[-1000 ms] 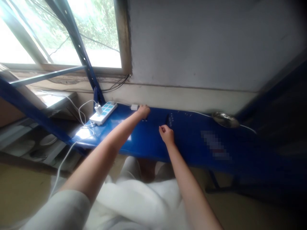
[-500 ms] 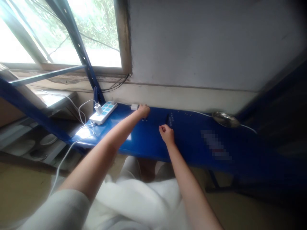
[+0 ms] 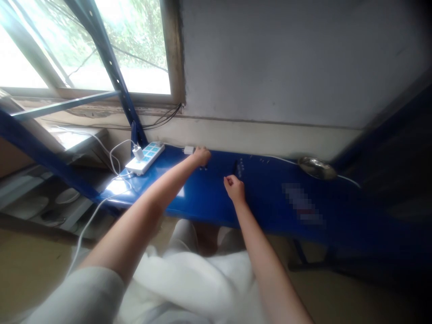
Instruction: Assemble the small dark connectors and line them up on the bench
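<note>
A long blue metal panel (image 3: pixel 270 193) lies flat in front of me under a window. My left hand (image 3: pixel 201 156) reaches to its far edge with the fingers curled closed, next to a small white plug (image 3: pixel 188 150); what it holds is hidden. Nearer to me, my right hand (image 3: pixel 234 188) is closed in a pinch just below a small dark slot or part (image 3: pixel 238 168) on the panel; whatever sits between its fingers is too small to make out.
A white power strip (image 3: pixel 144 159) with a charger and white cables lies at the panel's left end. A metal bowl (image 3: pixel 316 167) rests at the far right. Blue rack beams (image 3: pixel 111 67) cross the window. Pale discs (image 3: pixel 67 196) lie on a lower shelf at left.
</note>
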Demonstrator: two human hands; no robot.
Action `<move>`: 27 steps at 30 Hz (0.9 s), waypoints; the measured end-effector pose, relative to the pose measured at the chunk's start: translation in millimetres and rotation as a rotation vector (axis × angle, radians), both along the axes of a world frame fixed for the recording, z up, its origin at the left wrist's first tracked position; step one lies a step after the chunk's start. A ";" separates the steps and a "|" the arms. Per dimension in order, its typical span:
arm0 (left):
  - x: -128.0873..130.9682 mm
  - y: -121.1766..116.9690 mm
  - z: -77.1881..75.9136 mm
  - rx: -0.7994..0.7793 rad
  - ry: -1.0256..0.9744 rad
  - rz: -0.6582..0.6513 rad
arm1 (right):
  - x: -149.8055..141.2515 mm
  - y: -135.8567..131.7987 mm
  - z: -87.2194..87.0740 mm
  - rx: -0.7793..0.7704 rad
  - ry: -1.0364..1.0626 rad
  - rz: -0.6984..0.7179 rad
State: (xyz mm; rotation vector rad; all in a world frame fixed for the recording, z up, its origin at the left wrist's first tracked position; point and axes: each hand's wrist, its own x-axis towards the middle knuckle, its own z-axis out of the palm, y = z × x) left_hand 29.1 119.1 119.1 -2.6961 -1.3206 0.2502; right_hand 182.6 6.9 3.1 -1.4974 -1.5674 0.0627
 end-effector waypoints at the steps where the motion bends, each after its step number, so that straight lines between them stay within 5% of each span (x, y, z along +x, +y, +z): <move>1: 0.0 0.7 -0.5 0.006 -0.019 -0.010 | -0.1 -0.1 0.0 0.002 0.002 -0.001; 6: 8.2 -11.4 -5.3 0.096 -0.242 -0.207 | -0.3 -0.2 0.2 0.047 0.042 -0.061; 10: 24.0 -40.7 -22.9 0.086 -0.341 -0.363 | 1.8 1.2 0.2 0.092 0.154 -0.178; 18: 48.4 -67.1 -68.7 0.024 -0.344 -0.166 | 7.1 6.0 -4.0 0.162 0.321 -0.355; 27: 58.6 -66.4 -73.4 0.114 -0.460 -0.172 | 12.6 6.0 -3.0 0.268 0.153 -0.596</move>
